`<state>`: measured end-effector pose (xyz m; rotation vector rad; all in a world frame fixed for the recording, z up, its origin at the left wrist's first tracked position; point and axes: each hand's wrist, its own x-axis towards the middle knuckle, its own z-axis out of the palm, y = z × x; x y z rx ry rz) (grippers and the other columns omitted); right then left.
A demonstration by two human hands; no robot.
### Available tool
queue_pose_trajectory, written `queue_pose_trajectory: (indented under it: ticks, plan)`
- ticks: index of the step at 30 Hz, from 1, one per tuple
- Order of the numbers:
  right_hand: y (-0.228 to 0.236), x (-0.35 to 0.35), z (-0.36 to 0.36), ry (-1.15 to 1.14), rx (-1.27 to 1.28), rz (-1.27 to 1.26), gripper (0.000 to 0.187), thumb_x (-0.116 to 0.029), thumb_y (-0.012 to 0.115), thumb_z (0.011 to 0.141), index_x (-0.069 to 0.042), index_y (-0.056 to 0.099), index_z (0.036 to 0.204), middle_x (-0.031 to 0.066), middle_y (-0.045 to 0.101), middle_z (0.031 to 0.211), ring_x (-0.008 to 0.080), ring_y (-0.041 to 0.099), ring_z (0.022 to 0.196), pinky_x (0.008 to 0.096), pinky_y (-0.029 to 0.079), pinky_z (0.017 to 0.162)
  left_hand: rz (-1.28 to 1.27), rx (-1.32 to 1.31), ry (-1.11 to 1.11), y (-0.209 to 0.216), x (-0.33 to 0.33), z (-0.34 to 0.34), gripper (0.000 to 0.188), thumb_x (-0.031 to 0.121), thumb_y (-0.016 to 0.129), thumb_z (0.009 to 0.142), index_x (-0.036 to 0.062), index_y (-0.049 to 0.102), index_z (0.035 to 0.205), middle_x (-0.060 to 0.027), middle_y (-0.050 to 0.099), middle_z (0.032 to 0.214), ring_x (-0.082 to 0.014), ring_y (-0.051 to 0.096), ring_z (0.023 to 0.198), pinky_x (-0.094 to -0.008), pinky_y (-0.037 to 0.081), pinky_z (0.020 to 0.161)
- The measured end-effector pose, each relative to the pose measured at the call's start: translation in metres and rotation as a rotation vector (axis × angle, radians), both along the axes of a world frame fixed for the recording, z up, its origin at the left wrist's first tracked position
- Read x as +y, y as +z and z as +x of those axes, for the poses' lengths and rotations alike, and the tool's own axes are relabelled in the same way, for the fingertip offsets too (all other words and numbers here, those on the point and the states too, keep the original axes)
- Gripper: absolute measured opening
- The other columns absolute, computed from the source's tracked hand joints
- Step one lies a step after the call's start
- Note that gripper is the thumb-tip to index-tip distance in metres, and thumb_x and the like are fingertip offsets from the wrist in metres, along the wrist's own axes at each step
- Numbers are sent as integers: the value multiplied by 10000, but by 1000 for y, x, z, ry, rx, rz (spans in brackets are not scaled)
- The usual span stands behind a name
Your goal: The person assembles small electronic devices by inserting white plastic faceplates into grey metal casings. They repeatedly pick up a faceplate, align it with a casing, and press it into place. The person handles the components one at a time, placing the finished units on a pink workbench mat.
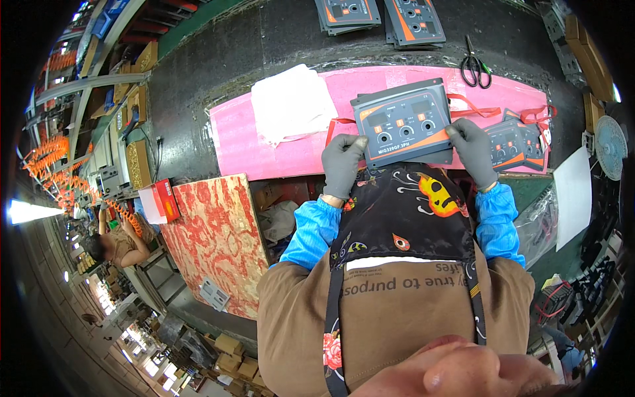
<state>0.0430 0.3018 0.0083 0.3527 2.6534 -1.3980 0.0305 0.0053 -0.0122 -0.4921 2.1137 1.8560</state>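
A grey control panel plate (401, 120) with an orange stripe, round holes and small windows is held up in front of me, over the pink sheet. At its left lower corner, my left hand (342, 163) in a grey glove pinches the edge, thumb on the face. On the right edge my gloved right hand (473, 150) grips it the same way. Another plate edge shows behind it; how many lie there I cannot tell. Red ribbon (473, 109) runs out on the right side. Two or more smaller panel plates (512, 145) lie right of my right hand.
White sheets (292, 104) rest on the pink sheet (231, 139). Black scissors (473, 69) lie at the back right. Two stacks of panel plates (414, 23) stand at the far edge. A red-patterned board (215, 235) is at left, and another person (126, 241) sits beyond it.
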Motion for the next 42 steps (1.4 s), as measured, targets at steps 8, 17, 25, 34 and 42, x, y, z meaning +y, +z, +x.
queue_pose_trajectory:
  ticks: [8, 17, 25, 34, 42]
  plan:
    - [2, -1, 0, 8, 1, 27, 196, -194, 634, 916, -1, 653, 945, 114, 613, 790, 190, 604, 676, 341, 481, 634, 12, -3, 9, 1, 1, 0, 197, 153, 734, 894, -38, 690, 918, -76, 690, 822, -119, 637, 712, -267, 530, 647]
    - [1, 0, 1, 13, 15, 40, 186, -187, 634, 915, -6, 659, 953, 117, 624, 810, 199, 615, 698, 343, 484, 650, 1, -2, 19, 4, 3, 0, 197, 158, 734, 894, -34, 693, 913, -61, 675, 794, -112, 619, 687, -263, 512, 639]
    - [6, -1, 0, 3, -16, 20, 192, -183, 637, 919, 3, 658, 965, 112, 630, 804, 176, 611, 705, 330, 485, 655, -18, -23, 14, 5, 3, -2, 206, 164, 736, 893, -37, 690, 910, -62, 679, 800, -110, 624, 703, -264, 512, 638]
    - [2, 0, 0, 8, -18, 15, 191, -186, 633, 924, 1, 654, 961, 111, 617, 812, 187, 598, 702, 338, 480, 659, -8, -14, 0, -4, -1, -1, 203, 158, 727, 901, -38, 677, 902, -80, 683, 822, -130, 641, 723, -277, 545, 666]
    - [4, 6, -6, 239, 51, 365, 191, -229, 622, 916, -44, 669, 930, 128, 662, 868, 277, 652, 770, 388, 506, 679, -424, 128, -323, -3, -14, -16, 320, 342, 716, 873, 33, 701, 792, -86, 673, 701, -197, 641, 624, -372, 483, 571]
